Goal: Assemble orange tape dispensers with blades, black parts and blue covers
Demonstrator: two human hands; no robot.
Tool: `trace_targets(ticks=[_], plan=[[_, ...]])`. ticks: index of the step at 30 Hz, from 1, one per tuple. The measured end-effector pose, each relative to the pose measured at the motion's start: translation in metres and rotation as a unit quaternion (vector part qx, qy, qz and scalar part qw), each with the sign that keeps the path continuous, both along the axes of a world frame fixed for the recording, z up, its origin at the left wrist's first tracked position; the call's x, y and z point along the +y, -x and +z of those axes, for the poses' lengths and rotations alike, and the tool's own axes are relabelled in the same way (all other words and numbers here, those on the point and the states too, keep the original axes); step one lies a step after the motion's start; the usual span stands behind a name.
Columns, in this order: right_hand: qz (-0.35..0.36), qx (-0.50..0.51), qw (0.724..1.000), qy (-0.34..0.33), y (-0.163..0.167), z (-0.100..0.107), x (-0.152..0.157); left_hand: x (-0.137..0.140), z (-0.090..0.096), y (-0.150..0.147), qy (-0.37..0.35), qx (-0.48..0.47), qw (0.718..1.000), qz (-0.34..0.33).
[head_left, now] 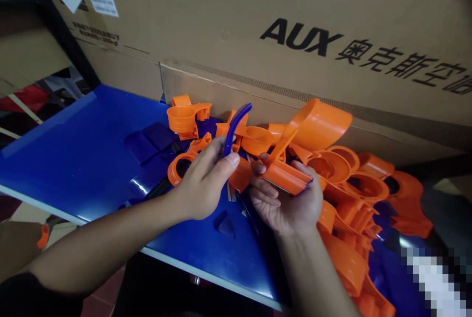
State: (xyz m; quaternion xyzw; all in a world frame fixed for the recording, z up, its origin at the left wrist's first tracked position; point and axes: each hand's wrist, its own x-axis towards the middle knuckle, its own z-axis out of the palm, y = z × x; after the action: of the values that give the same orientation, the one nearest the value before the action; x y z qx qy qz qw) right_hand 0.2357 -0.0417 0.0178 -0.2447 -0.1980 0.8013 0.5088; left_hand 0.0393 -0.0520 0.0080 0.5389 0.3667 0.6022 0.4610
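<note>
Between thumb and fingers, my left hand grips a curved dark-blue plastic strip that points upward. My right hand, palm up, has its fingers around an orange plastic part with a wide ring and a ridged flat base. A thin blue edge shows along the end of that base near the palm. The two hands are apart, the blue strip to the left of the orange part. Behind them lie more orange ring-shaped parts, and part of that pile is hidden by my hands.
A heap of orange plastic parts spreads along the right of the blue table. Dark-blue flat pieces lie left of my left hand. A large cardboard box stands along the back like a wall.
</note>
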Motion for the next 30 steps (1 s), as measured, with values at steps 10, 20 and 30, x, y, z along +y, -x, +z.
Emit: trace_targets(ticks=[10,20,30], plan=[[0.005,-0.047,0.999,-0.019,0.002,0.001,-0.002,-0.006,0.010,-0.007,0.095,-0.215,0.966,-0.108],[-0.110,-0.102,0.987,-0.060,0.014,0.009,-0.014,0.002,0.000,0.000,0.092,-0.213,0.955,-0.184],[-0.167,-0.143,0.970,-0.104,0.026,-0.006,-0.013,-0.006,0.007,-0.008,0.101,-0.226,0.954,-0.170]])
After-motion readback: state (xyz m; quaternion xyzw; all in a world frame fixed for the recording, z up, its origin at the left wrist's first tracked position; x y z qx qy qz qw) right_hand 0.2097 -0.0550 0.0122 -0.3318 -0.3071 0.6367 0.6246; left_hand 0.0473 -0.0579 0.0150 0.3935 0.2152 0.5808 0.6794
